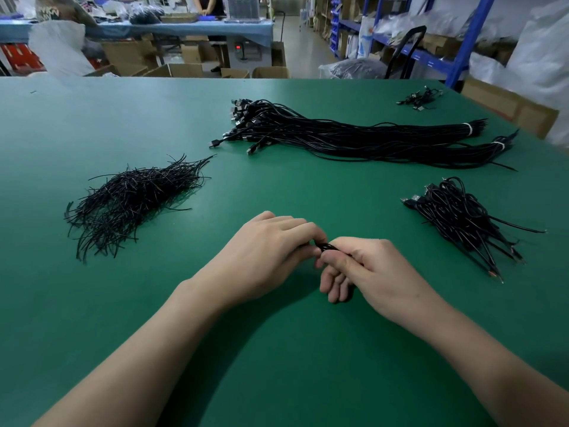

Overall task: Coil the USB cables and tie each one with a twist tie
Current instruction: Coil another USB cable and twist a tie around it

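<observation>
The coiled cable [328, 247] is held between both hands, low over the green table [277, 380]. Only a small black bunch shows between the fingers. The left hand [268, 245] curls its fingertips round one end. The right hand [369, 266] pinches the other end under the thumb. Both grips are closed on the cable. Whether a twist tie is already wound on it cannot be told, because the fingers cover that spot.

Status, judged from the layout: this piece is at the tying step or just short of it.

- Right of the grip and slightly beyond it lies a heap of bundled cables [462, 220], apparently finished and a modest share of the job.
- Beyond the grip lie two long banded bundles of straight cables [354, 134], not yet coiled. These are the bulk of the work left.
- Left of the grip lies a large pile of twist ties [132, 201].
- Far beyond the grip, to the right, lies a small group of cables [420, 98].
</observation>
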Tool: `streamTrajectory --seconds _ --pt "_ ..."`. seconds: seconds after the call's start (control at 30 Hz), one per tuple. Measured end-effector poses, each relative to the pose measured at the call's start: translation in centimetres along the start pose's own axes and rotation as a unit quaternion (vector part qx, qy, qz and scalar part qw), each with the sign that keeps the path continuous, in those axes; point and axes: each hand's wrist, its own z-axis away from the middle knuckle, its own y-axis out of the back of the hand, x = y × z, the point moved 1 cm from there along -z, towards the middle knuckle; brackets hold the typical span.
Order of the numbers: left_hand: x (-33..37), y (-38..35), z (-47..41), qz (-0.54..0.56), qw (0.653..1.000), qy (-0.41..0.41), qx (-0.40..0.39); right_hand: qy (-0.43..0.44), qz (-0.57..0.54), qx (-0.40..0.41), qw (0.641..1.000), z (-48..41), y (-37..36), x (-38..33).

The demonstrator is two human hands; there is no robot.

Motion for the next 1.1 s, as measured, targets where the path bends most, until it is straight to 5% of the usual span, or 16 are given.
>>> streamTrajectory --seconds 0.2,0.33,0.47,0.77,0.9,1.1 --pt "0.3 -0.4 0.3 -0.001 1.0 0.016 0.003 -0.002 -0.008 0.038 0.999 -0.1 0.4 0.2" --pt "0.6 -0.8 0.7 0.047 0.998 0.045 -0.02 0.042 0.106 0.056 0.992 0.1 0.8 0.3" --pt "0.4 -0.6 0.8 0.159 0.984 0.08 -0.017 0.114 0.269 0.123 0.949 0.4 1.3 -0.2" --pt "0.4 0.0 0.7 0.43 0.873 0.211 -0.089 0.265 0.356 0.14 0.885 0.6 0.9 -1.6" --pt "1.0 -0.2 0.6 0.395 0.888 0.181 -0.151 0.318 0.397 0.134 0.851 0.6 0.5 -1.8" --pt "1.2 0.1 0.8 0.478 0.848 0.14 -0.18 0.325 0.42 0.159 0.832 0.6 0.6 -1.9"
